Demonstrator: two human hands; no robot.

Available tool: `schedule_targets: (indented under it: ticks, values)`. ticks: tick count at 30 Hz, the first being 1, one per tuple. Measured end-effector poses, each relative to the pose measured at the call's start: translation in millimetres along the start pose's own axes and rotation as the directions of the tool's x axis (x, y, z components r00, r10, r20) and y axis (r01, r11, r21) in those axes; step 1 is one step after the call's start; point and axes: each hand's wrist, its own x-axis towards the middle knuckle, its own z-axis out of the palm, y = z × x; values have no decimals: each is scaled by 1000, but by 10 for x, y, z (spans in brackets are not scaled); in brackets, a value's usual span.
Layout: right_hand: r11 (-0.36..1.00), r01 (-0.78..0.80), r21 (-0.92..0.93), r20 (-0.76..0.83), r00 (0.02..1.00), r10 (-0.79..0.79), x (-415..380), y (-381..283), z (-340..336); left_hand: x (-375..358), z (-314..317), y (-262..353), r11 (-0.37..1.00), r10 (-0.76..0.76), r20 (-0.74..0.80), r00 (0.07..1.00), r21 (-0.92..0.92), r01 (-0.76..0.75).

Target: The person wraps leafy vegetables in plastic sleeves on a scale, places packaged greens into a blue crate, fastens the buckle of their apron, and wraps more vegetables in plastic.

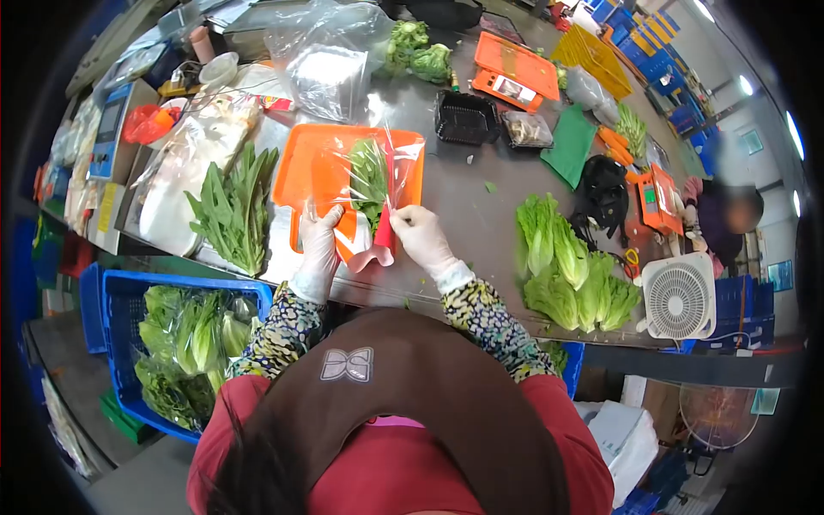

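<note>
At the far left, below the left hand: one blue crate (184, 281), holding bagged greens (199, 335), its open top within reach of that side. Beyond it, on the worktop (468, 202): a pile of clear plastic (172, 202), and beside it loose long-leaved greens (233, 206), laid flat, apparently to keep the leaves uncrushed and near the left hand. Left hand (316, 251), white-gloved: thumb and fingers closed in a light pinch on the near left edge of the clear bag. Between the hands: the clear bag (400, 163) with red panel, leafy greens (369, 176) inside, lying over an orange tray (296, 159) that seems to support its weight. Right hand (421, 233), white-gloved: fingertips drawn together on the bag's near right edge, the opposed grips probably keeping the mouth spread and the bag steady. Ahead and right of the right hand: one black tray (466, 118), set back, leaving working room. Right of it: heads of lettuce (571, 266), grouped near the worktop's near edge, presumably for easy reach. Farther right: one white fan (679, 297).
</note>
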Motion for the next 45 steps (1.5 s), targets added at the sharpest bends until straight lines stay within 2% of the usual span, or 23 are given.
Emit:
schedule_targets:
  ticks: [2,3,4,5,6,8,9,12,14,16,19,21,23,24,25,26,27,28,32,36,39,42,45]
  values:
    - [1000,8,-11,22,1000,-8,-41,-42,-41,98,-75,-114,990,99,-30,995,100,-96]
    - [1000,9,-26,30,1000,-8,-35,-58,-81,173,-255,-96,870,168,64,984,459,-179]
    - [999,12,-38,-15,1000,-13,16,-57,-124,178,-303,-18,619,196,183,963,739,-267]
    - [993,107,-52,-89,990,-111,87,-31,-164,-48,38,457,152,115,150,982,974,-166]
    - [977,198,-76,-163,964,-208,180,3,-203,-7,-66,327,368,386,261,885,836,-408]
    - [961,259,-100,-208,939,-275,409,-42,-318,246,-187,423,-98,277,386,880,922,-374]
    - [980,195,-40,-203,959,-199,512,-113,-389,217,-41,603,-83,284,425,860,904,-419]
    - [947,322,-23,-227,920,-318,751,-625,-855,45,385,1150,381,316,341,885,809,-447]
    - [930,359,78,-236,913,-332,771,-928,-1184,-204,665,1392,641,394,398,829,528,-558]
    - [886,428,180,-264,889,-375,826,-1009,-1359,-406,842,1632,624,305,540,785,509,-592]
    - [898,218,382,-97,976,-196,651,-1271,-1824,-959,1276,1775,730,313,337,888,513,-452]
    - [852,252,458,-30,963,-269,427,-1550,-2082,-1148,1288,1854,666,391,471,791,448,-597]
    - [869,395,298,-28,914,-405,443,-1394,-2185,-1188,1470,1687,700,427,472,771,367,-613]
    - [933,309,184,42,946,-321,481,-1191,-2229,-1150,1466,1595,302,495,631,598,520,-799]
    - [976,213,37,-9,977,-213,360,-1164,-2310,-1032,1265,1370,494,469,562,681,472,-730]
    - [928,342,147,-57,940,-337,347,-958,-2357,-1031,1204,1158,213,546,632,549,530,-821]
    - [903,403,147,-110,914,-390,292,-893,-2435,-1135,1281,1113,636,477,449,755,417,-650]
    - [897,319,307,-82,947,-309,158,-913,-2549,-1278,1471,1015,764,486,326,811,291,-576]
    - [965,242,-100,-50,968,-248,1,-513,-2851,-1215,1464,617,832,147,466,872,419,-364]
    - [896,264,-357,19,961,-276,-137,-439,-3066,-1438,1630,268,779,130,338,932,546,-307]
    - [874,466,-134,-52,878,-476,-227,-754,-3107,-1557,1786,206,844,117,477,871,415,-340]
    - [783,606,141,334,715,-614,-257,-982,-2958,-1595,1861,182,870,106,489,866,375,-319]
    - [860,510,-21,793,532,-296,-217,-888,-2603,-1685,2049,170,897,108,384,917,360,-256]
